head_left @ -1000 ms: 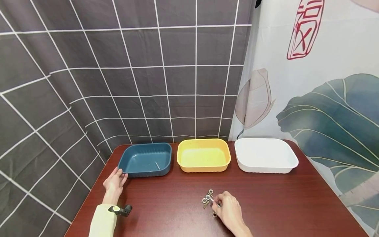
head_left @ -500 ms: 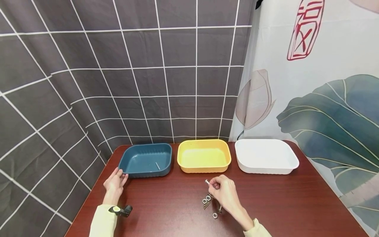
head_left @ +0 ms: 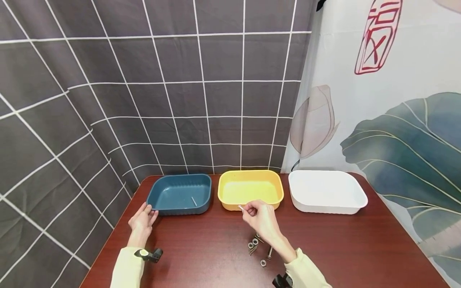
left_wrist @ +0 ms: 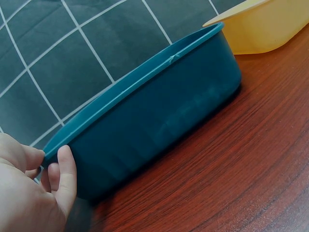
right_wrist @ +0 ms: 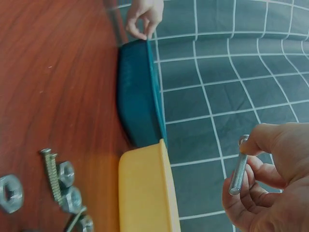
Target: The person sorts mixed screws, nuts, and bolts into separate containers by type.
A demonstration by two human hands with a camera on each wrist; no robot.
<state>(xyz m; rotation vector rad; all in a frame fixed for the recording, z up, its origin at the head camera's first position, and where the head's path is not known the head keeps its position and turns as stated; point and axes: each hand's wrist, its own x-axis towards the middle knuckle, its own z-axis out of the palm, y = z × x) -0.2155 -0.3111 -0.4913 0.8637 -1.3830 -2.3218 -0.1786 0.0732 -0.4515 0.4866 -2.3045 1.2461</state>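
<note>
My left hand [head_left: 141, 222] pinches the rim of the blue plastic tray [left_wrist: 159, 106] at its near left corner, thumb and fingers on either side. A thin metal piece [head_left: 194, 201] lies inside that tray. Between the thumb and fingers of my right hand [head_left: 264, 220] is a silver bolt [right_wrist: 238, 169], its threaded shaft plain to see in the right wrist view. In the head view this hand overlaps the front edge of the yellow tray [head_left: 230, 206]. Below it on the table lie several hex nuts [head_left: 263, 263] and brass-coloured screws [right_wrist: 51, 175], plus a longer bolt [head_left: 269, 253].
A white tray [head_left: 327, 209] stands at the right end of the row, beside the yellow one. All three trays sit along the back of the red-brown table [head_left: 201, 256]. Behind them hangs a grey gridded curtain [head_left: 223, 96]. A black wrist camera [head_left: 282, 281] sits on the right sleeve.
My right hand has picked the bolt up from the pile and carried it forward and slightly left towards the yellow tray. The left hand has kept its hold on the blue tray.
</note>
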